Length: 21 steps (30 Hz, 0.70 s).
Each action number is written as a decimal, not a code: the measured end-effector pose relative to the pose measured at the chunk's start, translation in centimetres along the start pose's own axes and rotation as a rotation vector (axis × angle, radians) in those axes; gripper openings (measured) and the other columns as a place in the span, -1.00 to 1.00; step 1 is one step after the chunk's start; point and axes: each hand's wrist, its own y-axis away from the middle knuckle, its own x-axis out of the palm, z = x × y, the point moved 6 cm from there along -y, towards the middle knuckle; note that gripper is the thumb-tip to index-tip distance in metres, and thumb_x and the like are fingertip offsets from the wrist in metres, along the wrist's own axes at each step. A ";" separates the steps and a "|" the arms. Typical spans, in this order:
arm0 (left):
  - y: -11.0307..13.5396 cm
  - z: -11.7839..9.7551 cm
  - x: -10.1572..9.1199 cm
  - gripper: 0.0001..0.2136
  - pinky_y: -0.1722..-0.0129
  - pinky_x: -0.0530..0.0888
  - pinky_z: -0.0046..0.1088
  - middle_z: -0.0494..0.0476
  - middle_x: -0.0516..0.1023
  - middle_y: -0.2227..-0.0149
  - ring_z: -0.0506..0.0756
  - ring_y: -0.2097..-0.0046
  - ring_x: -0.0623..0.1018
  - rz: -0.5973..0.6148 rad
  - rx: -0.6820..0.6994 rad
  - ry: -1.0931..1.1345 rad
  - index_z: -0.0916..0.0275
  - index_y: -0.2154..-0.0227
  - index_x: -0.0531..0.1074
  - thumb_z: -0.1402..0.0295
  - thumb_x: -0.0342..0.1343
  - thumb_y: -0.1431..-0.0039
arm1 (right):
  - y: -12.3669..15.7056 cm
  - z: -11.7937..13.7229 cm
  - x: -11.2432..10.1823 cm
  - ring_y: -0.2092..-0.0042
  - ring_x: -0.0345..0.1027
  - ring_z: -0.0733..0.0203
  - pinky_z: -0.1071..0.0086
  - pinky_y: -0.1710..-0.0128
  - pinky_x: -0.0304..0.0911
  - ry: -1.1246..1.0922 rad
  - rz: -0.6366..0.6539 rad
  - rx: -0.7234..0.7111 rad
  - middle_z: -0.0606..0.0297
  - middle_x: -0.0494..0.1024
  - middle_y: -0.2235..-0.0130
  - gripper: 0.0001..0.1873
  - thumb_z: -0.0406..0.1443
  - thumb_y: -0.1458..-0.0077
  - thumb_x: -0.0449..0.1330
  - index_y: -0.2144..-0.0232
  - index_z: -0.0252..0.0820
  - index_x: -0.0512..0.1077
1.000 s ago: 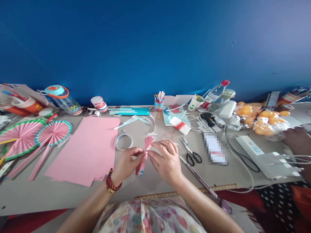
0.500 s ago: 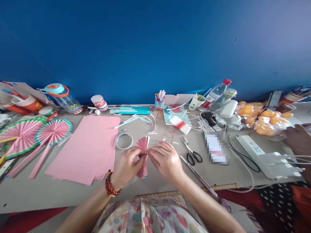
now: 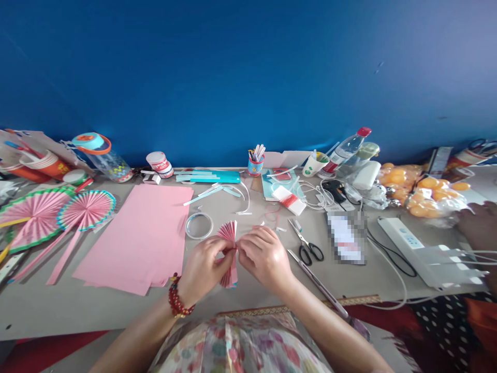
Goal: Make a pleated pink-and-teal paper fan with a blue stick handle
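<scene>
My left hand pinches a pleated pink paper fan at its narrow middle, so the folds spread above and below the fingers. My right hand is closed, fingertips together right beside that middle; what they grip is too small to make out. A thin red thread lies just beyond the right hand, near a card wound with red thread. Black-handled scissors lie to the right of my right hand. A roll of clear tape sits beyond my left hand.
Pink paper sheets lie to the left, with finished-looking pleated fans farther left. A cup of sticks, a paper cup and a bottle stand along the wall. A power strip and another person's hand are at right.
My fingers stay at the fan's middle with only slight movement. The upper folds look a little narrower. Nothing else on the table has visibly moved.
</scene>
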 end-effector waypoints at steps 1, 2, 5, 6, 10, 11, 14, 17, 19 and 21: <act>0.0 0.0 0.0 -0.88 0.21 0.43 -0.44 0.04 0.57 0.34 0.06 0.27 0.55 0.002 -0.006 0.005 0.19 0.33 0.47 0.39 0.04 -0.27 | 0.0 -0.1 0.0 0.22 0.41 0.19 0.23 -0.02 0.27 -0.004 0.005 0.006 0.28 0.60 0.33 -0.83 -0.41 -0.22 0.11 0.37 -0.14 0.46; 0.0 0.0 0.0 -0.88 0.21 0.43 -0.44 0.04 0.57 0.34 0.06 0.26 0.55 0.005 -0.011 0.008 0.19 0.33 0.48 0.38 0.04 -0.27 | 0.0 -0.1 -0.1 0.21 0.41 0.19 0.23 -0.02 0.27 -0.007 0.010 0.011 0.28 0.60 0.33 -0.83 -0.41 -0.22 0.11 0.37 -0.13 0.47; -0.1 0.1 -0.1 -0.88 0.22 0.43 -0.45 0.03 0.58 0.34 0.06 0.26 0.55 0.009 -0.020 0.014 0.18 0.34 0.48 0.37 0.05 -0.27 | 0.1 -0.2 -0.2 0.19 0.42 0.20 0.22 -0.04 0.27 -0.012 0.022 0.019 0.29 0.62 0.30 -0.84 -0.41 -0.23 0.12 0.33 -0.12 0.49; -0.1 0.1 -0.1 -0.87 0.22 0.43 -0.45 0.03 0.58 0.35 0.06 0.26 0.55 0.007 -0.021 0.012 0.18 0.34 0.48 0.37 0.05 -0.27 | 0.1 -0.2 -0.3 0.19 0.42 0.19 0.21 -0.04 0.26 -0.013 0.026 0.020 0.28 0.62 0.29 -0.84 -0.40 -0.23 0.12 0.31 -0.12 0.49; -0.2 0.4 -0.1 -0.88 0.20 0.43 -0.45 0.04 0.59 0.34 0.06 0.26 0.56 -0.004 -0.027 0.009 0.18 0.34 0.49 0.38 0.05 -0.26 | 0.1 -0.2 -0.2 0.18 0.42 0.19 0.21 -0.06 0.25 -0.021 0.040 0.025 0.27 0.62 0.28 -0.84 -0.39 -0.24 0.11 0.30 -0.13 0.50; -0.2 0.4 0.0 -0.88 0.19 0.43 -0.44 0.04 0.59 0.33 0.07 0.25 0.56 -0.007 -0.026 0.013 0.18 0.33 0.50 0.38 0.06 -0.26 | 0.1 -0.3 -0.2 0.18 0.42 0.19 0.21 -0.06 0.25 -0.020 0.039 0.029 0.27 0.62 0.28 -0.84 -0.40 -0.24 0.11 0.30 -0.14 0.49; -0.1 0.5 0.1 -0.89 0.19 0.44 -0.45 0.04 0.60 0.32 0.06 0.25 0.56 -0.008 -0.025 0.026 0.18 0.31 0.50 0.37 0.07 -0.25 | 0.1 -0.3 -0.1 0.19 0.42 0.19 0.22 -0.04 0.25 -0.013 0.030 0.043 0.27 0.62 0.30 -0.83 -0.40 -0.24 0.11 0.33 -0.13 0.49; -0.1 0.7 0.1 -0.89 0.18 0.44 -0.45 0.03 0.60 0.32 0.06 0.25 0.56 0.001 -0.036 0.037 0.18 0.31 0.50 0.38 0.07 -0.25 | 0.1 -0.4 -0.1 0.19 0.42 0.19 0.22 -0.04 0.25 -0.017 0.021 0.041 0.28 0.62 0.30 -0.83 -0.39 -0.24 0.12 0.34 -0.13 0.49; -0.1 0.8 0.1 -0.88 0.18 0.44 -0.45 0.03 0.60 0.32 0.06 0.25 0.57 0.005 -0.043 0.039 0.18 0.31 0.51 0.38 0.07 -0.25 | 0.2 -0.4 -0.1 0.19 0.42 0.20 0.22 -0.05 0.24 -0.021 0.021 0.036 0.28 0.62 0.29 -0.84 -0.39 -0.24 0.12 0.32 -0.13 0.50; -0.2 0.9 0.1 -0.88 0.18 0.45 -0.45 0.04 0.61 0.32 0.07 0.25 0.57 0.007 -0.050 0.039 0.18 0.31 0.52 0.36 0.07 -0.24 | 0.2 -0.4 -0.1 0.19 0.42 0.19 0.22 -0.05 0.24 -0.018 0.029 0.033 0.28 0.63 0.29 -0.84 -0.38 -0.24 0.13 0.31 -0.12 0.50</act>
